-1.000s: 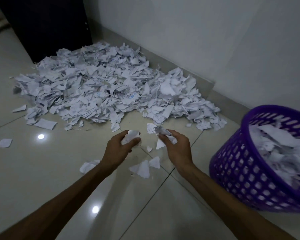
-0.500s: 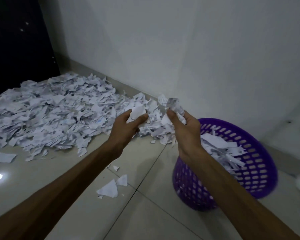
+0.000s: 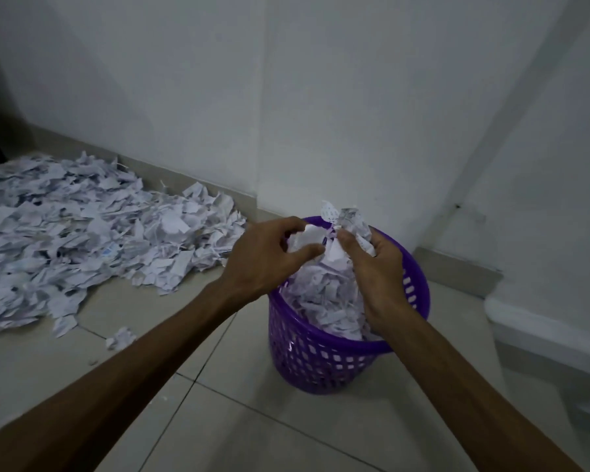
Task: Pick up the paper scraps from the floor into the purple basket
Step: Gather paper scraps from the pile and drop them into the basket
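Both hands, L (image 3: 263, 257) & R (image 3: 375, 267), grip paper scraps (image 3: 349, 221) over purple basket (image 3: 321, 362).

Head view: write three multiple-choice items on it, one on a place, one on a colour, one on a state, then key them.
1. Where are both hands?
A. over the basket's opening
B. flat on the floor
C. against the wall

2. What colour is the basket?
A. green
B. purple
C. white

3. How full is the basket?
A. empty
B. a few scraps at the bottom
C. heaped nearly to the rim

Key:
1 A: the left hand and right hand hold paper scraps above the opening.
2 B: the basket has a purple lattice wall.
3 C: the scraps inside reach close to the rim, while a big pile lies on the floor.
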